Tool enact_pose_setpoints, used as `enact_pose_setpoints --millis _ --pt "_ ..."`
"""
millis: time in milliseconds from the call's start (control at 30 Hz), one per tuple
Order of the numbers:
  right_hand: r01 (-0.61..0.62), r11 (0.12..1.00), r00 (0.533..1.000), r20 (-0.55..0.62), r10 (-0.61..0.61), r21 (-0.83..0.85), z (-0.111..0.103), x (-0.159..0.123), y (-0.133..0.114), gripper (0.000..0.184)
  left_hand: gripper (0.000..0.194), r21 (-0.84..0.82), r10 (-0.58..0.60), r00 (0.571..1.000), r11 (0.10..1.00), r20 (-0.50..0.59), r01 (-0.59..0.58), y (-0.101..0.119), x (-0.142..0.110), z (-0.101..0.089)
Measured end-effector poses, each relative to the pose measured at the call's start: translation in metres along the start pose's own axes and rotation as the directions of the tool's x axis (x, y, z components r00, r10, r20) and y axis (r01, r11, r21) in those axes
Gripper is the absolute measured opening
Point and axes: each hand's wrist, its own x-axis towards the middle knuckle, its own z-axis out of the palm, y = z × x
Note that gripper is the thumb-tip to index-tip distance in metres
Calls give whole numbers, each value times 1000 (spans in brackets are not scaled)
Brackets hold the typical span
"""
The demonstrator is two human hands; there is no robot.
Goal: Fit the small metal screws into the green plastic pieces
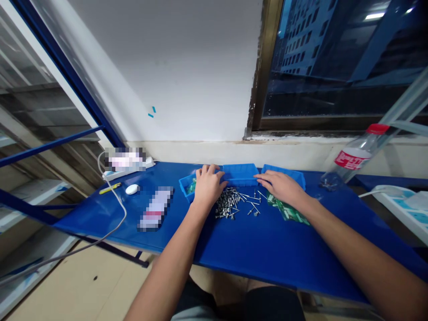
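My left hand (208,183) lies palm down with its fingers stretched out, touching the front rim of a blue bin (239,173) and the left edge of a pile of small metal pins (230,203). My right hand (280,186) rests flat too, fingers pointing left over the front edge of another blue bin (294,174). Under its wrist sits a heap of small green parts (289,211). A third blue bin (186,183) stands left of my left hand, partly hidden by it. Neither hand holds anything.
The blue table (261,249) also carries a white mouse (132,189), a yellow pen (109,188), a blurred package (155,208) and a white cable (117,196). A clear bottle with a red cap (354,159) leans at the right. A white wall and a window are behind.
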Motion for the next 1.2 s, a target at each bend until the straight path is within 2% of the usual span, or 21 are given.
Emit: enact_pose_setpoints --millis 67,133,200,267,300,400,467,800,1200 --pt "9 1000 1000 -16 -9 6 2 0 0 44 16 7 -48 998 999 43 48 0 -4 -3" --pt "18 1000 999 -26 -18 13 4 0 -1 43 13 -13 -48 992 999 116 50 -1 -6 -4" --pt "19 1000 1000 -24 -19 12 5 0 -2 44 23 -35 -43 987 998 152 49 -2 -6 -4" --pt "17 1000 1000 -12 -17 5 5 1 -4 45 36 -44 -46 987 998 152 53 -2 -6 -2" --pt "17 1000 1000 -7 -17 0 5 1 -5 45 37 -47 -38 988 998 150 45 -2 -6 -1" --pt "22 1000 1000 -12 -22 -5 5 1 -7 44 25 -78 17 989 997 150 -5 -3 -5 4" --pt "25 1000 999 -27 -25 3 6 1 -8 44 26 -109 34 990 994 136 -19 -5 -5 7" --pt "3 1000 999 -42 -2 14 8 0 -11 44 25 -221 18 983 975 180 23 -13 -4 8" --pt "-16 999 1000 -23 15 -52 7 0 -16 44 22 -204 10 986 979 167 25 -13 -5 11"
